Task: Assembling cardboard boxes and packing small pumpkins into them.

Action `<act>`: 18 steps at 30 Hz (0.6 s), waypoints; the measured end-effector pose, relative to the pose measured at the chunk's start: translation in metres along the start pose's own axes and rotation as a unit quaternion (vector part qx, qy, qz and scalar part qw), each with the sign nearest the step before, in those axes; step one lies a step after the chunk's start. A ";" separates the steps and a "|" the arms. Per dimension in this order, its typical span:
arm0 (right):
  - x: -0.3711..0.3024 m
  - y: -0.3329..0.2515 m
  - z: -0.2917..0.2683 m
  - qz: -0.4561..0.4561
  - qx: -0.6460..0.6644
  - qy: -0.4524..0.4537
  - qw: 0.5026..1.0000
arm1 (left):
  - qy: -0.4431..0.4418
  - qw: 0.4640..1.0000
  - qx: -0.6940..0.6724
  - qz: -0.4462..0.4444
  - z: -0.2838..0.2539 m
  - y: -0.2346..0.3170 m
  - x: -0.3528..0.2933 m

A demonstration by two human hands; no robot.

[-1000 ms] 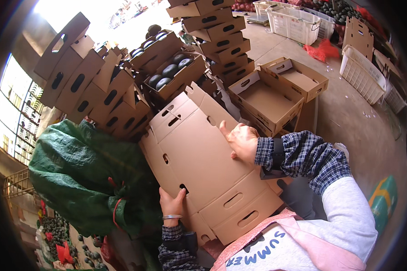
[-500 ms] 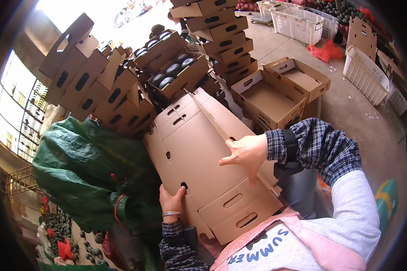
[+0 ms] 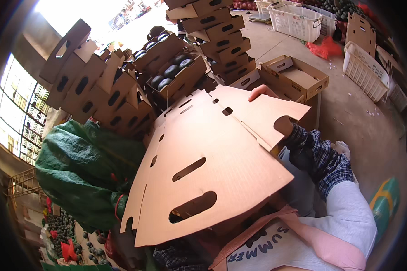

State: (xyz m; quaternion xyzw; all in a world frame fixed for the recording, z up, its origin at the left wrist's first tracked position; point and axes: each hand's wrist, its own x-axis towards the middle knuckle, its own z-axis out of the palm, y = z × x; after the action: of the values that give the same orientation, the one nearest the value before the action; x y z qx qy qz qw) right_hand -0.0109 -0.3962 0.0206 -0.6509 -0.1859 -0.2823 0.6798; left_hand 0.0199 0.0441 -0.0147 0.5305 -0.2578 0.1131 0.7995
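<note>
A flat, unfolded cardboard box blank (image 3: 221,149) is tilted up in front of me, with oval handle slots and small cut-outs showing. My right hand (image 3: 258,92) is closed on its right edge, the fingers curled over the board and the rest of the hand behind it. The blank hides my left hand; only the checked left sleeve (image 3: 178,256) shows below the near edge. Beyond the blank, an open carton (image 3: 185,79) holds several dark round fruits.
Folded cartons stand in stacks at the left (image 3: 83,86) and at the back (image 3: 219,40). An open empty carton (image 3: 298,77) sits at the right. Green sheeting (image 3: 81,167) covers something at my left. White plastic crates (image 3: 296,22) stand at the far right.
The cardboard blank has been lifted and tilted toward me. My right hand has gone from above the cardboard to a grip on its right edge. My left hand has become hidden.
</note>
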 end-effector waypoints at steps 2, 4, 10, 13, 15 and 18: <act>-0.009 0.007 -0.001 0.103 0.109 0.037 0.988 | -0.077 0.992 0.021 0.101 0.008 -0.009 0.005; -0.013 0.008 0.002 0.016 0.092 0.006 0.996 | -0.113 0.978 0.060 0.166 0.013 -0.013 0.015; -0.046 -0.009 0.014 0.007 0.071 0.014 0.997 | 0.003 0.985 0.057 0.162 0.027 -0.012 0.003; -0.067 -0.035 0.016 0.042 -0.041 -0.048 0.997 | 0.090 0.994 0.062 0.010 0.046 0.000 -0.024; -0.085 -0.041 0.008 0.041 -0.108 -0.175 0.978 | 0.069 0.987 0.138 0.035 0.065 0.000 -0.047; -0.126 -0.042 -0.001 0.099 -0.066 -0.247 0.962 | -0.083 0.945 0.311 0.051 0.065 0.016 -0.081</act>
State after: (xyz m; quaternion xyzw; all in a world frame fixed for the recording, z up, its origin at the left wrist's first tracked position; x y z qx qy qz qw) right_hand -0.1348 -0.3788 -0.0254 -0.7592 -0.2641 -0.0557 0.5923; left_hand -0.0744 -0.0005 -0.0255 0.7465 -0.3021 0.1832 0.5638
